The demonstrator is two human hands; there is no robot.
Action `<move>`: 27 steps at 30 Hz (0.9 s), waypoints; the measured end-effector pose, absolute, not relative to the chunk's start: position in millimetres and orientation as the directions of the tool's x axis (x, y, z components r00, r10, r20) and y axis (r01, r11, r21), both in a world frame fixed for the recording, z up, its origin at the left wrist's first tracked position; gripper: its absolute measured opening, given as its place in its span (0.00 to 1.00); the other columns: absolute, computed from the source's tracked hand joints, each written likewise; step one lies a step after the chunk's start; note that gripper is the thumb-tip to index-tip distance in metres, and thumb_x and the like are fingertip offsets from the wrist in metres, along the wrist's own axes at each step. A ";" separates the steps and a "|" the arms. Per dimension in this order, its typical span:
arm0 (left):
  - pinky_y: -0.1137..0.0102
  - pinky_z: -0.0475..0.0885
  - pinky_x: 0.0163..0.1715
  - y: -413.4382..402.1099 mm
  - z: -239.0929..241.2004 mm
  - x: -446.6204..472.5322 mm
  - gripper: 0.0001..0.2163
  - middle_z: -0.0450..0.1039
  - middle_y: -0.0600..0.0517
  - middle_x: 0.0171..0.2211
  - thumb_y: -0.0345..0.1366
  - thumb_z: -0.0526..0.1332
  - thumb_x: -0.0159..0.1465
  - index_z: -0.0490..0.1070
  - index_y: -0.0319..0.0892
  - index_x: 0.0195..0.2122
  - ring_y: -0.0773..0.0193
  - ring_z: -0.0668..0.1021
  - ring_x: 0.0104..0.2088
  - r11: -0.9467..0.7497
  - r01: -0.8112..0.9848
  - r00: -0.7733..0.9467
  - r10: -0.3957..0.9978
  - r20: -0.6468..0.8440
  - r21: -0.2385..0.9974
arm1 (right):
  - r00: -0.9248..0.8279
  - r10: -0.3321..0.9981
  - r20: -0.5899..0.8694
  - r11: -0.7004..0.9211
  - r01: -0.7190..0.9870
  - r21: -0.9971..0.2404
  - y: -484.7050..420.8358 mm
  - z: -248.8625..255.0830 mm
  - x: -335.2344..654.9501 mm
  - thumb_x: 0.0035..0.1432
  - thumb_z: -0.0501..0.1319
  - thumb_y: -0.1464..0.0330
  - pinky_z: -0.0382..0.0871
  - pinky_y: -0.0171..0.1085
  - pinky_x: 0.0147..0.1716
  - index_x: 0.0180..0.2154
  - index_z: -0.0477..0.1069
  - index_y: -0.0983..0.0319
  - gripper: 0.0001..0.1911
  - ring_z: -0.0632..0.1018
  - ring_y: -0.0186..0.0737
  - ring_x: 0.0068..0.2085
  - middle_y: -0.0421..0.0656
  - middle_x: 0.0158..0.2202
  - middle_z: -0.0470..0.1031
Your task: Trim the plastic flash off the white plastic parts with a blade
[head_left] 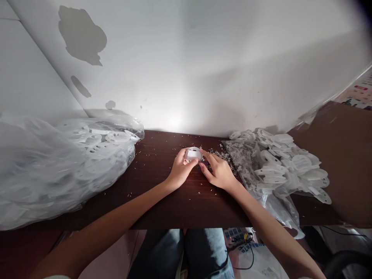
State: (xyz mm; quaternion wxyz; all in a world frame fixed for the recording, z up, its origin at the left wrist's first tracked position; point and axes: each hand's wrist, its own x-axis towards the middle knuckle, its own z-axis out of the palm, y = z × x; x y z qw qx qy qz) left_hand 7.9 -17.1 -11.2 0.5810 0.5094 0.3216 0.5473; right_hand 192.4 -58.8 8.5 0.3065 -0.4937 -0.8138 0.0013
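Note:
A small, round white plastic part [193, 154] with a raised rim is held up just above the dark table. My left hand [180, 169] is closed on it, fingers behind its left side and thumb along its lower front edge. From the other side, my right hand [217, 169] bends in, its index fingertip at the upper right rim and its thumb close below. Whether the right fingers also pinch a tiny piece is too small to tell. Beside the right hand lies a scatter of tiny clear or whitish bits [222, 154].
A large clear bag [87, 170] of white plastic parts fills the left. On the right, white plastic parts [290, 162] are heaped on another clear bag [247, 159], beside a brown cardboard box [345, 162]. White crumbs dot the wooden table [151, 209]; a white wall [174, 69] stands behind.

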 end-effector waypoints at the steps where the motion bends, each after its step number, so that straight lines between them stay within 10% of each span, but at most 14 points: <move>1: 0.61 0.74 0.54 -17.2 -11.2 7.8 0.18 0.79 0.47 0.49 0.36 0.71 0.59 0.74 0.44 0.50 0.55 0.80 0.51 -0.119 -0.306 0.192 0.964 0.184 0.945 | -0.324 0.802 0.501 0.512 0.805 -0.300 -58.8 8.6 192.6 0.74 0.55 0.59 0.78 0.47 0.45 0.69 0.62 0.60 0.27 0.83 0.52 0.46 0.53 0.53 0.81; 27: 0.64 0.76 0.49 -13.8 -10.2 4.5 0.18 0.80 0.48 0.47 0.35 0.73 0.58 0.76 0.44 0.49 0.57 0.80 0.49 -0.115 -0.331 0.220 0.956 0.195 0.937 | -0.416 0.741 0.527 0.567 0.808 -0.160 -55.2 7.5 195.5 0.76 0.54 0.59 0.79 0.47 0.44 0.66 0.62 0.63 0.24 0.83 0.53 0.49 0.55 0.53 0.80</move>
